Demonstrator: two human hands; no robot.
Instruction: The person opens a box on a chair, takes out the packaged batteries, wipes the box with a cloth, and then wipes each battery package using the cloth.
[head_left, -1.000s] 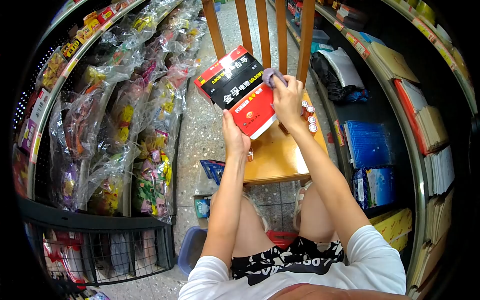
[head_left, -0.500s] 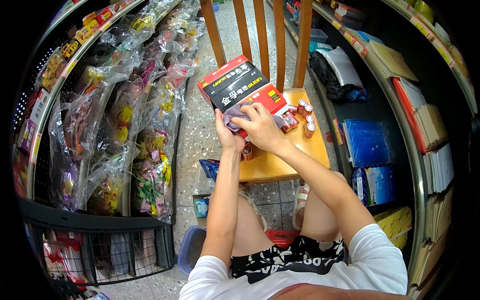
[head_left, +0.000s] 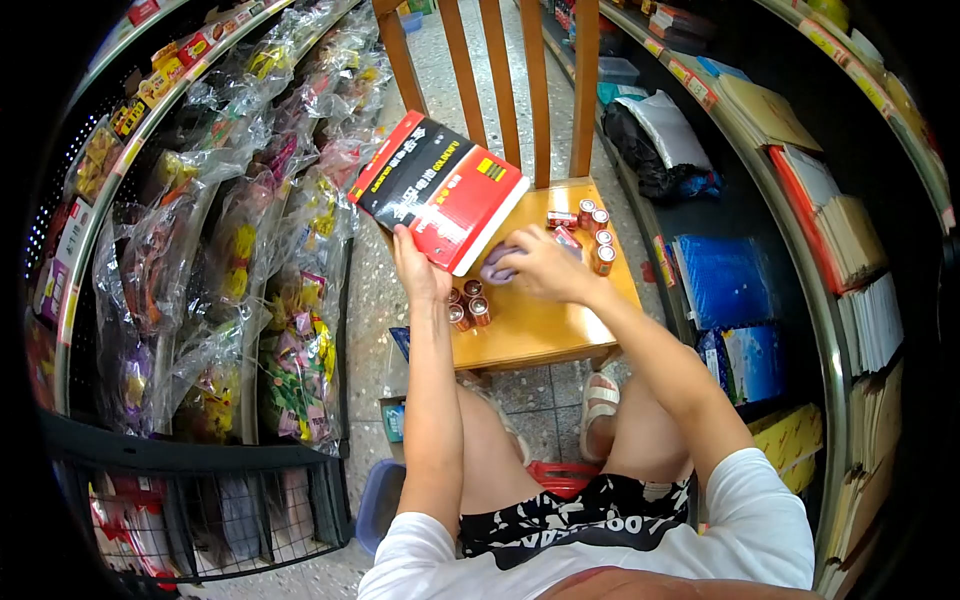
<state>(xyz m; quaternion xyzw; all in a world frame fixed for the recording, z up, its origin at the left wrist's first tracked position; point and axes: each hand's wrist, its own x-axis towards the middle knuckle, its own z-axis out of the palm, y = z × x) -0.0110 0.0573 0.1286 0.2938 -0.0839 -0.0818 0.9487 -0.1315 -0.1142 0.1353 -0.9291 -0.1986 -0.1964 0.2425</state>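
My left hand (head_left: 420, 266) grips a red and black battery box (head_left: 438, 188) by its lower edge, holding it tilted above the chair. Its printed face points up toward me. Close to the box's lower right corner, my right hand (head_left: 552, 266) is closed on a purple-grey cloth (head_left: 498, 264), apart from the box. Below them is the yellow wooden chair seat (head_left: 545, 328). Several red batteries (head_left: 604, 240) stand or lie on its right side, and more batteries (head_left: 478, 311) stand near its front left, partly behind my left forearm.
Slatted wooden chair back (head_left: 497, 90) rises behind the box. Plastic-wrapped flowers (head_left: 240, 250) fill the left shelves; envelopes (head_left: 790, 205) and blue packs (head_left: 722, 280) line the right. A blue-purple tub (head_left: 378, 500) stands on the floor by my left leg.
The cloth and my right hand have come off the box, moving down and right. The box has tilted and shifted left, showing more of its red face, and the front-left batteries are now more visible.
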